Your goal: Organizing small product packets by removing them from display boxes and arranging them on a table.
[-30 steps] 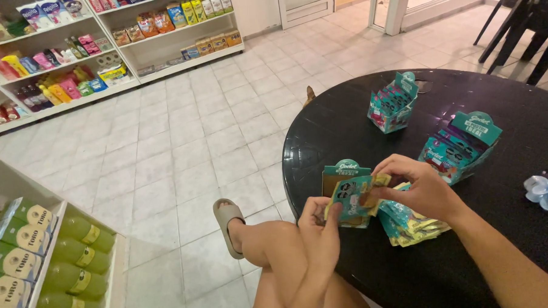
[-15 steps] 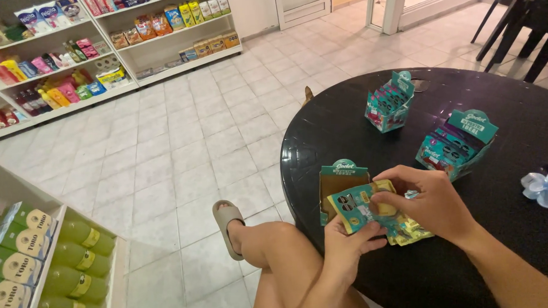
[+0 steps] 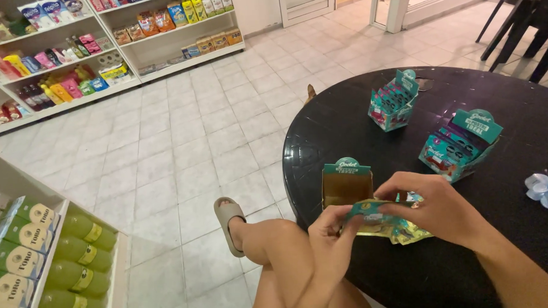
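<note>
Both hands pinch one stack of flat teal and gold packets (image 3: 386, 223) just above the near edge of the round black table (image 3: 472, 268): the left hand (image 3: 333, 243) grips it from below with thumb and fingers pressed on the packets, the right hand (image 3: 437, 206) closes over its top. How many packets are in the stack is hard to tell, probably several. Three teal display boxes stand on the table: an empty one (image 3: 346, 183) just behind the hands, and two filled ones (image 3: 459, 144) (image 3: 395, 101) farther back, with one pale blue ribbon bow (image 3: 547, 190) to the right.

Your right hand (image 3: 437, 206) hides much of the sachets (image 3: 386, 226); your right forearm runs off the picture's edge
</note>
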